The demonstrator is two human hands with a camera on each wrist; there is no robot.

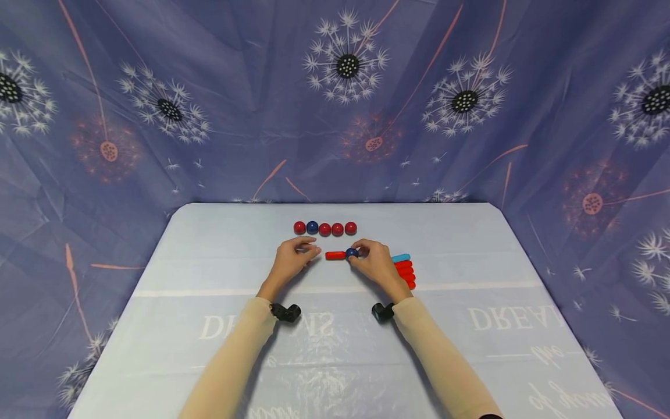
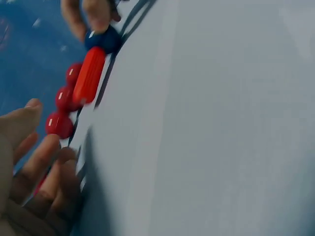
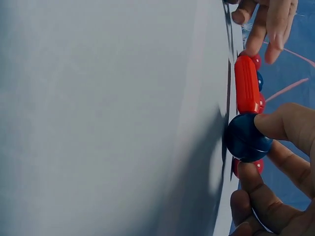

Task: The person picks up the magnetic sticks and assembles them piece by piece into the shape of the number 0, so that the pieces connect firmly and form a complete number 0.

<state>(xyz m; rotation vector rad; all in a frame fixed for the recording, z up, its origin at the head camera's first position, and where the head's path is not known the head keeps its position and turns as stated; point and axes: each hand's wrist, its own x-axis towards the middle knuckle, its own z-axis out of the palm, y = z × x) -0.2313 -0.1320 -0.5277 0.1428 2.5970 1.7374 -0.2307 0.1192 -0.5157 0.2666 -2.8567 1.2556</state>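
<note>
A dark blue ball (image 3: 249, 138) is pinched between the thumb and fingers of my right hand (image 1: 374, 260). A short red ribbed rod (image 1: 335, 255) meets the ball end to end and points left, toward my other hand. My left hand (image 1: 294, 259) holds nothing; its fingers and thumb are spread apart just left of the rod's free end. In the left wrist view the rod (image 2: 90, 76) stands between the two hands, its far end against the ball. Part of the ball is covered by the right fingers.
Behind the hands lies a row of several red balls (image 1: 337, 229) with one blue ball (image 1: 312, 227) among them. Right of my right wrist, several red rods (image 1: 406, 270) and a light blue rod (image 1: 401, 258) lie side by side, partly hidden. A patterned curtain (image 1: 251, 116) borders the white table (image 1: 199, 244).
</note>
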